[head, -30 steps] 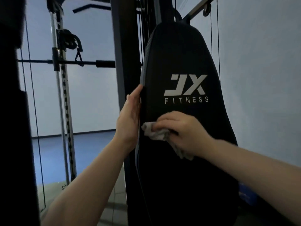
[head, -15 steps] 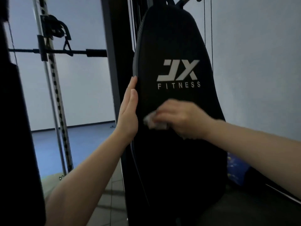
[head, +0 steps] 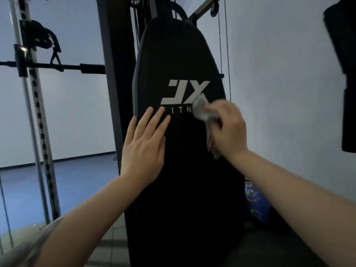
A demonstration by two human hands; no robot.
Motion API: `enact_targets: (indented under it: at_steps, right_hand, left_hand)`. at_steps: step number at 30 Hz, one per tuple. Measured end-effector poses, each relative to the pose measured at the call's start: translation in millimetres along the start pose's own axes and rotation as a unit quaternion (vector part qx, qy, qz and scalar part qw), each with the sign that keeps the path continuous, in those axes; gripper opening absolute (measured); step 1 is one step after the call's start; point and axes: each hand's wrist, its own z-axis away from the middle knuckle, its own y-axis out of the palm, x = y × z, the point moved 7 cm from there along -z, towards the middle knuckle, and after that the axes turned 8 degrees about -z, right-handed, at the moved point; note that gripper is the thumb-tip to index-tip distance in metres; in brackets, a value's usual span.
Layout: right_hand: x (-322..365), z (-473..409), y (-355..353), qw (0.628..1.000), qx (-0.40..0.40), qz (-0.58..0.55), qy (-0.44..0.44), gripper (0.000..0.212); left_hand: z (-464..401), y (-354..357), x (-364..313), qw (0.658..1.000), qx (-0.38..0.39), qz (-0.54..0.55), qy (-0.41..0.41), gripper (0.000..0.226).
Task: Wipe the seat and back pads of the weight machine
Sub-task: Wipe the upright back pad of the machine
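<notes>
The black back pad of the weight machine stands upright in front of me, with a white JX FITNESS logo across its middle. My right hand is closed around a crumpled grey cloth and presses it on the pad over the right end of the logo. My left hand lies flat on the pad's left side just below the logo, fingers spread. The seat pad shows only as a dark surface at the bottom right.
The machine's dark upright column rises behind the pad's left edge. A perforated steel post with a horizontal bar and a handle stands at the left. Cables run down at the right, near a pale wall. A blue patterned object sits behind the pad.
My right hand has moved the cloth up and to the right, from the pad's left-middle onto the logo. My left hand has shifted from the pad's edge to lie flat on its face.
</notes>
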Motion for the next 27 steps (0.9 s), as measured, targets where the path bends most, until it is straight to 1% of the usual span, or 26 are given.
enact_targets:
  at_steps: [1, 2, 3, 4, 5, 7, 9, 10, 11, 12, 14, 15, 16, 18, 19, 21, 23, 24, 25, 27]
  right_hand:
    - [-17, -17, -3, 0.996, -0.044, 0.005, 0.076, 0.021]
    - [-28, -25, 0, 0.989, -0.064, 0.002, 0.135, 0.021]
    - [-30, -26, 8, 0.985, -0.068, 0.004, 0.161, 0.023]
    - [-26, -20, 18, 0.986, -0.059, 0.011, 0.153, 0.025]
    - [-15, -6, 29, 0.992, -0.029, 0.009, 0.12, 0.03]
    - [13, 31, 38, 0.998, 0.053, -0.015, 0.013, 0.035]
    - [31, 58, 31, 0.983, 0.157, -0.041, -0.087, 0.03]
    - [30, 58, 24, 0.974, 0.188, -0.026, -0.122, 0.028]
    - [23, 53, 17, 0.974, 0.189, -0.002, -0.128, 0.027]
    - [11, 41, 9, 0.982, 0.162, 0.018, -0.093, 0.027]
    - [-12, 26, 1, 0.995, 0.082, 0.04, 0.033, 0.028]
    - [-14, 30, 4, 0.995, 0.055, 0.043, 0.074, 0.027]
    - [-11, 42, 10, 0.994, 0.039, 0.044, 0.095, 0.027]
    - [2, 76, 19, 0.995, 0.035, 0.025, 0.092, 0.026]
    - [9, 95, 20, 0.996, 0.047, 0.009, 0.079, 0.025]
    - [19, 127, 16, 0.994, 0.098, -0.022, 0.036, 0.021]
    - [19, 139, 6, 0.989, 0.147, -0.025, -0.003, 0.017]
    - [12, 135, 0, 0.99, 0.142, -0.012, -0.001, 0.018]
    - [-2, 128, -7, 0.993, 0.111, 0.003, 0.031, 0.02]
    - [-28, 115, -20, 0.988, 0.008, 0.021, 0.151, 0.021]
  left_hand:
    - [1, 0, -1, 1.0, 0.003, -0.013, 0.002, 0.05]
    - [1, 0, -1, 1.0, 0.003, -0.019, 0.002, 0.05]
    - [1, -1, 0, 1.0, -0.001, -0.018, 0.002, 0.05]
    - [0, -2, 0, 1.0, -0.006, -0.012, 0.0, 0.05]
    - [0, -3, 1, 1.0, -0.009, -0.006, -0.001, 0.05]
    - [0, -3, 0, 1.0, -0.009, -0.007, 0.002, 0.05]
    - [3, -2, -3, 1.0, -0.001, -0.023, 0.012, 0.05]
    - [6, 0, -7, 0.999, 0.01, -0.039, 0.026, 0.05]
    - [8, 2, -10, 0.997, 0.02, -0.058, 0.042, 0.05]
    - [9, 3, -14, 0.995, 0.027, -0.079, 0.06, 0.05]
    - [11, 4, -19, 0.99, 0.039, -0.107, 0.082, 0.048]
    - [11, 4, -19, 0.99, 0.045, -0.11, 0.082, 0.048]
    - [12, 4, -19, 0.99, 0.048, -0.107, 0.077, 0.048]
    - [16, 5, -17, 0.992, 0.047, -0.099, 0.064, 0.048]
    - [22, 6, -17, 0.992, 0.047, -0.098, 0.062, 0.049]
    - [38, 9, -21, 0.991, 0.048, -0.102, 0.068, 0.05]
    - [57, 12, -26, 0.99, 0.051, -0.11, 0.073, 0.051]
    - [65, 14, -28, 0.989, 0.053, -0.115, 0.071, 0.051]
    - [71, 15, -30, 0.989, 0.052, -0.119, 0.066, 0.05]
    - [77, 16, -32, 0.991, 0.045, -0.118, 0.053, 0.05]
